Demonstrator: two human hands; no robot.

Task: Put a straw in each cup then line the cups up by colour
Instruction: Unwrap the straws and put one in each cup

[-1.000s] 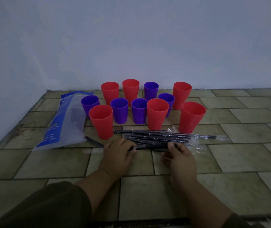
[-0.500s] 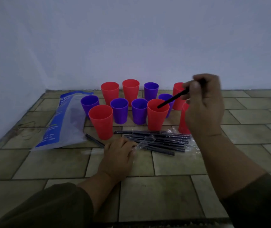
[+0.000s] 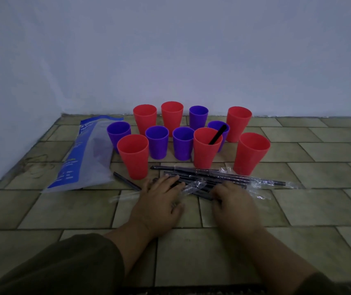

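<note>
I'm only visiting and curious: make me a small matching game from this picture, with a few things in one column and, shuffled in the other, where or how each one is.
Things
1. middle front red cup
2. plastic bag
3. left hand
4. back-row purple cup

States
A. lies flat at the far left
B. stands without a straw
C. has a black straw leaning in it
D. rests flat on the straw pile

Pairs: 1-C, 2-A, 3-D, 4-B

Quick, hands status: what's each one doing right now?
Left hand: open, fingers flat on the straws.
Right hand: fingers curled at the straws; cannot tell whether it grips one.
</note>
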